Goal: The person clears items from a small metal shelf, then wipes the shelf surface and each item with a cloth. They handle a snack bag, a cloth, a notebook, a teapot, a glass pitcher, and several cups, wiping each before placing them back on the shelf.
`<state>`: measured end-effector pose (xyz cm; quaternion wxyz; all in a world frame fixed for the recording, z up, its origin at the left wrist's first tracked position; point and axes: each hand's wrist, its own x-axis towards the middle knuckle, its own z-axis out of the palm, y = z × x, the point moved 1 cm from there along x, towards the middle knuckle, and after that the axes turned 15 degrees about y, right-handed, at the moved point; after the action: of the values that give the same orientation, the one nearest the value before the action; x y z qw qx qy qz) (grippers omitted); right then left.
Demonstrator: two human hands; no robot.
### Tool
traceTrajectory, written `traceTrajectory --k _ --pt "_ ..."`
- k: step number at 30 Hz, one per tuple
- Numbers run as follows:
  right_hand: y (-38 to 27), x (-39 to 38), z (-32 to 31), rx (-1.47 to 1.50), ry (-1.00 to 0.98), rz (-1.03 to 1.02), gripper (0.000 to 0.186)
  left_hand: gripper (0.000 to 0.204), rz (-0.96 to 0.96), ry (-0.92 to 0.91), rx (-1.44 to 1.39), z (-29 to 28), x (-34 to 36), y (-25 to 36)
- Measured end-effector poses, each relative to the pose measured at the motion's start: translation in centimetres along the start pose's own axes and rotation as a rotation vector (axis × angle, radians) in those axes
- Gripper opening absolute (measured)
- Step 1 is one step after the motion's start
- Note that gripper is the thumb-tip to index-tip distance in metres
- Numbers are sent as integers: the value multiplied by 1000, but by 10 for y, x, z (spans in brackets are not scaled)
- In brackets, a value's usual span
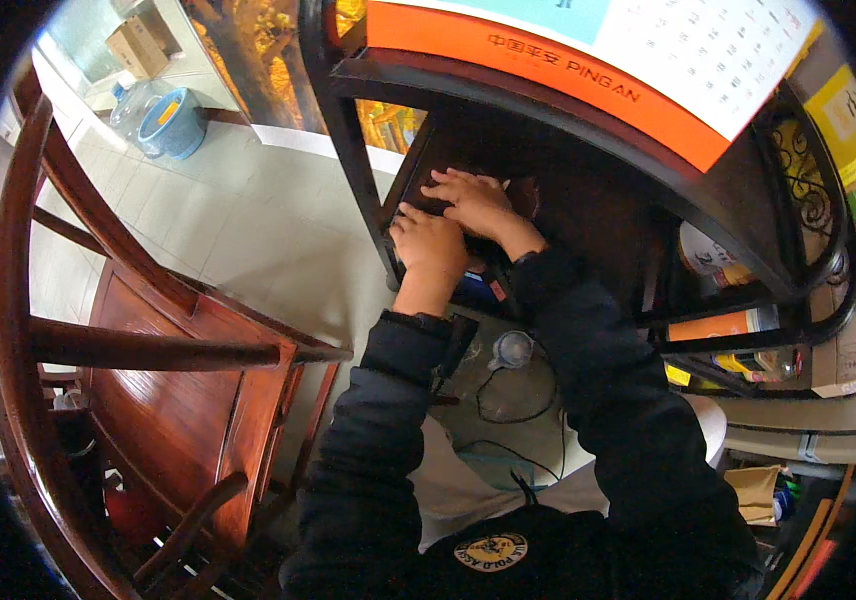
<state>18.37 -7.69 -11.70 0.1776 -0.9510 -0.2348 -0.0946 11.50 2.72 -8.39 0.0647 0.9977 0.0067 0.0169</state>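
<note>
Both hands reach into the lower part of a dark wooden stand (588,150), at its left end. My left hand (428,243) lies palm down at the shelf's near left corner, fingers extended forward. Just beyond it and to the right, my right hand (480,204) rests on the dark surface with its fingers spread. A small dark-red piece (523,196) shows beside the right hand; its kind is unclear. Nothing shows in either hand, though the palms are hidden. Below the hands is a dark blue item with a red patch (497,290), partly covered by the shelf edge.
A desk calendar (548,60) stands on the upper level. At left is a reddish-brown wooden chair (168,380). A blue bucket (174,125) and a water jug (133,105) sit on the tiled floor. A black cable (518,418) lies between my legs near a translucent round object (513,349).
</note>
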Motion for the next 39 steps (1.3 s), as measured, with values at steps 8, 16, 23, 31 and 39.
traceTrajectory --k 8,16,23,31,39 --pt "26 -65 -32 -60 104 189 46 97 38 51 62 -4 -7 -1" --pt "71 -118 -72 -263 145 659 47 104 37 -12 63 -5 -8 -1" --pt "77 -142 -99 -530 -13 956 56 105 28 -14 38 -11 -10 -2" --pt "45 -169 -101 -575 -81 844 51 94 36 8 15 -18 -14 -1" --pt "10 -149 -66 -558 12 544 51 58 48 -29 -95 -34 -13 -15"
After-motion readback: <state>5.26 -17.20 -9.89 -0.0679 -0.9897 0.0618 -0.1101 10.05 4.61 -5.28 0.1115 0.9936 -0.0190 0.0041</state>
